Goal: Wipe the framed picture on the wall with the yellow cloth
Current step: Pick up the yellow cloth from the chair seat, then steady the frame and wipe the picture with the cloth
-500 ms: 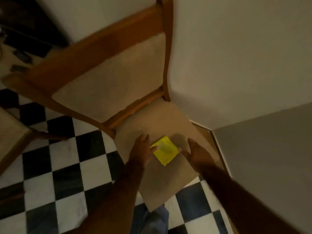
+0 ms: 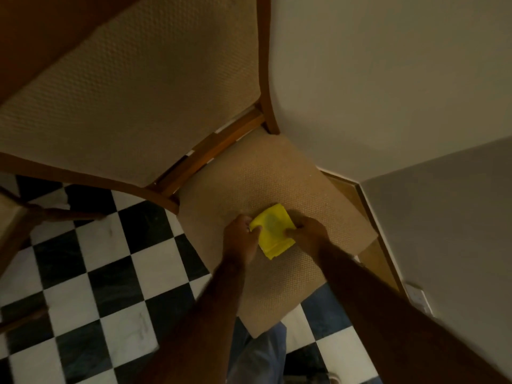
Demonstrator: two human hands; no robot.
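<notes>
change since earlier frame: both hands have closed in on the cloth; before, they lay flat on the seat either side of it with only fingertips at its edges. the view has also drawn nearer to the chair.
cloth: small folded bright yellow cloth (image 2: 273, 231), lying on the seat cushion, towards the cushion's middle, tilted diagonally.
left hand: left hand (image 2: 241, 239) at the cloth's left edge; thumb lies on top of the cloth, the other fingers are curled at or under that edge. it pinches the cloth.
right hand: right hand (image 2: 310, 235) at the cloth's right edge; thumb tip presses on the cloth's upper face, remaining fingers bent beside it. grip on the cloth appears closed, though the underside of the fingers is hidden.
seat: beige woven upholstered seat cushion (image 2: 277, 289) of a wooden-framed chair (image 2: 264, 65); the padded beige backrest (image 2: 133, 101) rises at upper left.
floor: black-and-white chequered tile floor (image 2: 110, 273) left of and below the chair.
wall: plain pale wall (image 2: 388, 73) just behind the chair; a wooden skirting strip (image 2: 371, 261) runs along its foot.
person: blue trouser leg (image 2: 257, 353) visible beneath the seat's near corner.
framed picture: not in view.
</notes>
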